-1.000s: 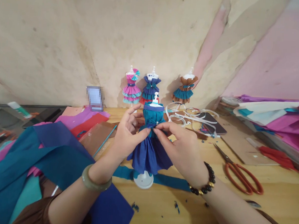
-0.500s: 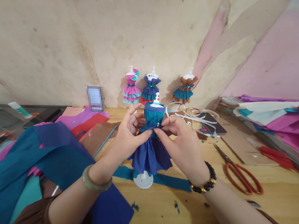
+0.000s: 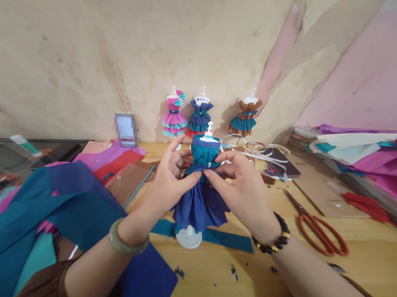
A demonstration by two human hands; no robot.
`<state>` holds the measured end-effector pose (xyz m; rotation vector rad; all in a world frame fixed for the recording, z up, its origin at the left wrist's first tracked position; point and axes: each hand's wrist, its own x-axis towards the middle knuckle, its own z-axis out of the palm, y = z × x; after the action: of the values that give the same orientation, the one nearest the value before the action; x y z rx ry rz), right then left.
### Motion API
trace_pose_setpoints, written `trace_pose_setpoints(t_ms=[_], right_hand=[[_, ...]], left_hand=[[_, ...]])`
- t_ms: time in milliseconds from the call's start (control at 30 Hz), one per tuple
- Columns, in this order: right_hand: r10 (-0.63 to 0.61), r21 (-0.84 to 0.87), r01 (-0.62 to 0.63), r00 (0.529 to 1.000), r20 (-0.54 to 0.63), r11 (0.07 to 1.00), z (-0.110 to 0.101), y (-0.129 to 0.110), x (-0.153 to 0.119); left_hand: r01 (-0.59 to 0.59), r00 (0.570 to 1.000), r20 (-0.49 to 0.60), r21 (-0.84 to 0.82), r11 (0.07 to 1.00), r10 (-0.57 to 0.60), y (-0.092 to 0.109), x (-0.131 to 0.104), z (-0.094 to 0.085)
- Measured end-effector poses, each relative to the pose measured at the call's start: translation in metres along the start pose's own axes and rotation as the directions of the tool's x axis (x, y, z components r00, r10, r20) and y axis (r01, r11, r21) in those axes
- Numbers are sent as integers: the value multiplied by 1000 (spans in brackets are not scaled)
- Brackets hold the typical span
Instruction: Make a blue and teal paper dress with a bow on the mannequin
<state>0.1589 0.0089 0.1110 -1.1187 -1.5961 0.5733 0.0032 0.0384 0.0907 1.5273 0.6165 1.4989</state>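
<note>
A small white dress form [image 3: 189, 237] stands on the wooden table, wearing a teal pleated bodice [image 3: 201, 152] with a blue top band and a flared blue skirt [image 3: 198, 206]. A teal bow [image 3: 204, 163] with a pearl bead sits at its waist. My left hand [image 3: 176, 174] pinches the waist from the left, thumb in front and fingers partly hidden behind. From the right, my right hand [image 3: 238, 180] holds the waist just under the bow between thumb and fingers. A teal strip [image 3: 228, 240] lies behind the white base.
Orange-handled scissors [image 3: 321, 232] lie at the right, near a brown board [image 3: 326, 196]. Colored sheets [image 3: 77, 208] are heaped at the left. Three dressed forms [image 3: 200, 117] stand along the wall. White ribbon [image 3: 272, 155] and a phone [image 3: 125, 128] are at the back.
The dress form has tilted slightly, its top to the right and its base a little left. The bow now shows more clearly. Both hands keep their hold at the waist.
</note>
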Motion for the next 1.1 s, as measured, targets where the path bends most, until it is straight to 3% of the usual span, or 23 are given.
trace_pose_setpoints(t_ms=[233,567,800,1100], right_hand=[[25,2,-25,998,57,1000,-5,-2,1],[-182,-159,181,983,8,971,-1,6,-3],[-179,-161,180,984,22,970,3,9,-5],[-205,-174,203,979,6,964,1,4,-6]], left_hand=[[48,998,-43,-39,998,-50,-2,2,-5],[71,997,-35,-72,995,-74,-5,5,-9],[60,998,-10,-72,996,-61,-8,7,-11],[22,997,-67,-26,999,-23,-9,7,-12]])
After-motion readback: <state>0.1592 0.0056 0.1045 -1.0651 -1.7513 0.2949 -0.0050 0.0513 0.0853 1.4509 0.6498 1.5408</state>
